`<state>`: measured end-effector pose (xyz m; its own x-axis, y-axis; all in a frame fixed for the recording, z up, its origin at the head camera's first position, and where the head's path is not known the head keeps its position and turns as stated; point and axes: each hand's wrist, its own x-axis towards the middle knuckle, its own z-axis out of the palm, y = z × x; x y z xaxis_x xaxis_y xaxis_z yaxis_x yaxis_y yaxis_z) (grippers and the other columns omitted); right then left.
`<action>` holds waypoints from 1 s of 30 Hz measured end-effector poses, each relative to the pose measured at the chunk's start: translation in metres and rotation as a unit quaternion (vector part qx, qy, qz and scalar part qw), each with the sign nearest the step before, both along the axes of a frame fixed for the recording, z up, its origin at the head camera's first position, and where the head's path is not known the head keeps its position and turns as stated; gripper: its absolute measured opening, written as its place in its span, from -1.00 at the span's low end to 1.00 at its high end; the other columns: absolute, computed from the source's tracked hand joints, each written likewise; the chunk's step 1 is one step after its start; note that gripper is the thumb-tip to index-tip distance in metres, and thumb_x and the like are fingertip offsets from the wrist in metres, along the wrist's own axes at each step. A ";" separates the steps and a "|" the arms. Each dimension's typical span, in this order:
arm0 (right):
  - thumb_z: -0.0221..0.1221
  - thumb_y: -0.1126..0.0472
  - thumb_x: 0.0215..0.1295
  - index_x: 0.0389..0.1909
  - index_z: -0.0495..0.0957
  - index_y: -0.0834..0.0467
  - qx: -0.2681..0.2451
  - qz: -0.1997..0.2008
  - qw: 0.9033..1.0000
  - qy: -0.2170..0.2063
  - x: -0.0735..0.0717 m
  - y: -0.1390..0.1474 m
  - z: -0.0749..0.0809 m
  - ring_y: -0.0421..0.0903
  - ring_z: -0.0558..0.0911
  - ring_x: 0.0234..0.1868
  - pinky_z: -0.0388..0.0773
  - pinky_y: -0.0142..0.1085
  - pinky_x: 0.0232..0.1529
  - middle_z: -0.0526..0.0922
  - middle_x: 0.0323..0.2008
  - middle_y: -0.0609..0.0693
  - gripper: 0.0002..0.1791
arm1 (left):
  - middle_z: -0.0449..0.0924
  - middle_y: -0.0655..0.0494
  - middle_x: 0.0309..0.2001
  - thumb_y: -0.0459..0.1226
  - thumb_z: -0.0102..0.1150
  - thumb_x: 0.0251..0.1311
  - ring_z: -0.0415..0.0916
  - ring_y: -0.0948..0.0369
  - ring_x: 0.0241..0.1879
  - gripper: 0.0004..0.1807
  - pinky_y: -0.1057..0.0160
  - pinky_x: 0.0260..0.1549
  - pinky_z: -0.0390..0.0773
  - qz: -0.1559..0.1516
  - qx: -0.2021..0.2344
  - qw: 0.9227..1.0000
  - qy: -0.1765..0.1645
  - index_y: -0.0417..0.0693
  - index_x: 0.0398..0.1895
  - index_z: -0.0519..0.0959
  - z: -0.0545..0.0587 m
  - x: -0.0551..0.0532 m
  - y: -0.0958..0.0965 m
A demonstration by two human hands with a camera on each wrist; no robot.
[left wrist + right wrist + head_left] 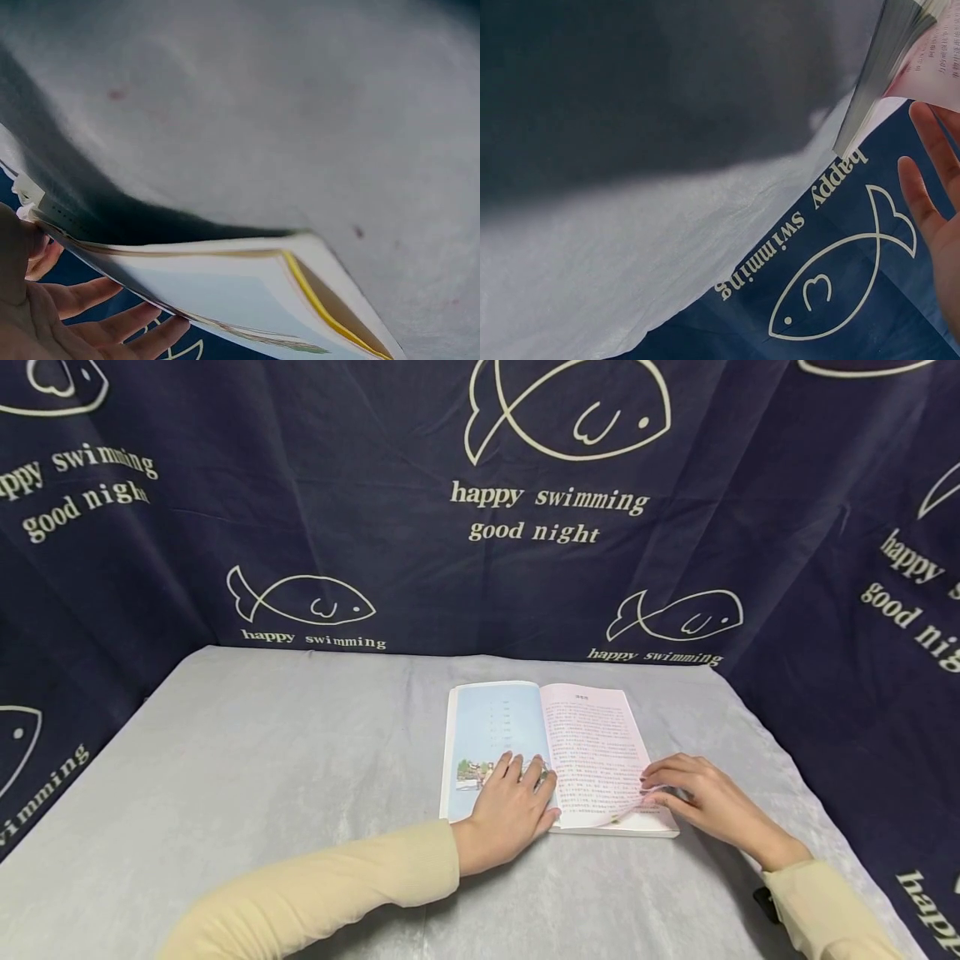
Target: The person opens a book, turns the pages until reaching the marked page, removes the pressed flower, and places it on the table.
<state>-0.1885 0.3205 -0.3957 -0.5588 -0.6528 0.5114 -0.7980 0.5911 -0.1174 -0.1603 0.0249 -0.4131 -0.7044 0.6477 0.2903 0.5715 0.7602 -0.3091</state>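
Observation:
An open book [592, 735] lies on the grey cloth, its left page [480, 714] pale blue with a small picture low down, its right page [596, 760] pink and full of printed text. My left hand [510, 806] rests on the lower part of the left page near the spine, fingers spread; the left wrist view shows its fingers against the book's edge [202, 277]. At the lower right corner, my right hand [697, 797] pinches the lifted page between thumb and fingers. The right wrist view shows this raised page [930, 71] beside two fingers, with the thumb out of frame.
A grey cloth [262, 743] covers the table. Behind and on both sides hangs a dark blue curtain [420, 577] with white fish drawings and lettering. A small black object [767, 906] shows at the right cuff.

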 end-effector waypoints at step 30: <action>0.20 0.37 -0.13 -0.31 0.61 0.17 -0.039 -0.005 0.999 0.019 -0.006 0.003 0.004 -0.12 0.49 -0.16 0.18 -0.52 0.03 0.62 -0.24 0.02 -0.74 | 0.48 0.02 0.06 0.24 -0.30 0.22 0.43 0.07 0.04 -0.33 0.13 0.13 0.27 0.001 -0.003 1.000 0.012 -0.08 0.04 0.45 0.003 0.001 0.008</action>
